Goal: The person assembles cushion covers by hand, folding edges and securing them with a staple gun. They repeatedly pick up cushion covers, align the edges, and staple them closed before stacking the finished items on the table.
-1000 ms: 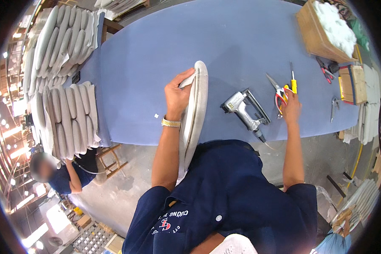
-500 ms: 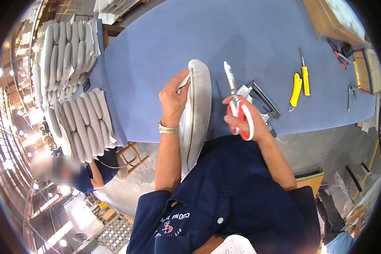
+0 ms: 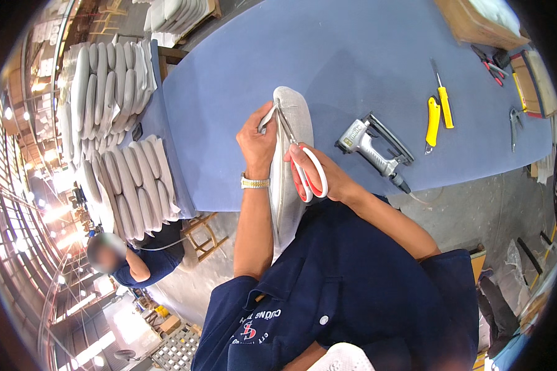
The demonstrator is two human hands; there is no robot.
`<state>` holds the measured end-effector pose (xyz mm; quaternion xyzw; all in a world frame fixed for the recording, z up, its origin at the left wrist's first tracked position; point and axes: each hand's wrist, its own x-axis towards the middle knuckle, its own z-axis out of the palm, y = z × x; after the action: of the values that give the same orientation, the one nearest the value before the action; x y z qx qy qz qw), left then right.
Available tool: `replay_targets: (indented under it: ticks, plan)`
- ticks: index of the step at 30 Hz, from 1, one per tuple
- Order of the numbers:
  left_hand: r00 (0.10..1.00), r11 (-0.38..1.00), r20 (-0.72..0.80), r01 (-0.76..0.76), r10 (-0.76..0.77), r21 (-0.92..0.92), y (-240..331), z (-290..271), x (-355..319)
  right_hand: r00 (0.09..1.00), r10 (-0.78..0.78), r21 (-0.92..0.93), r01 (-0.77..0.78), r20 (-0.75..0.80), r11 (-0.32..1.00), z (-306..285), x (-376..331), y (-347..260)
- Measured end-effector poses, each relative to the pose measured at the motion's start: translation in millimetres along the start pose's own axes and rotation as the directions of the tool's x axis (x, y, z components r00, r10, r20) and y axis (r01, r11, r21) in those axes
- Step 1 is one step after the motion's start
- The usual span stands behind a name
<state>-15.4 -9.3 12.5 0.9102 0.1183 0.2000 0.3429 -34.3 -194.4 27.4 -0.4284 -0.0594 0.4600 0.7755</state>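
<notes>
A long grey upholstered cushion [image 3: 296, 110] stands on its edge on the blue-covered table [image 3: 229, 74], its lower end against my shirt. My left hand [image 3: 257, 139] pinches a loose flap of the fabric along its side, near the far end. In my right hand [image 3: 315, 170] are scissors [image 3: 319, 176] with red and white handles. Their blades lie against the cushion's seam, with the tips beside the pinched fabric; whether they are cutting cannot be made out.
A silver staple gun [image 3: 371, 145] with a hose lies to the right. Beyond it are a yellow utility knife [image 3: 432, 123], a yellow-handled screwdriver [image 3: 444, 102], pliers [image 3: 490, 67] and a carton [image 3: 476, 25]. Stacked grey cushions [image 3: 136, 179] stand at left, near another person [image 3: 136, 266].
My right hand has brought the scissors leftward, from above the staple gun onto the cushion's seam. The staple gun now shows fully. My left hand keeps its pinch.
</notes>
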Motion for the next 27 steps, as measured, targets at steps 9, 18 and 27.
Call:
replay_targets:
  ticks: [9, 18, 27]
  plan:
    - [0.998, 0.998, 0.026, 0.059, -0.058, -0.038, 1, -1, -1, 0.998, -0.023, 0.073, 0.028, -0.066, 0.997, 13, -1, 3]
    - [0.996, 0.998, 0.066, 0.057, -0.055, -0.026, 1, -4, 0, 0.996, -0.033, 0.089, 0.040, -0.077, 0.995, 10, 5, 6]
    - [0.991, 0.988, 0.134, 0.033, -0.012, -0.149, -2, -1, 0, 0.990, -0.090, 0.118, 0.103, -0.109, 0.988, 10, 13, 4]
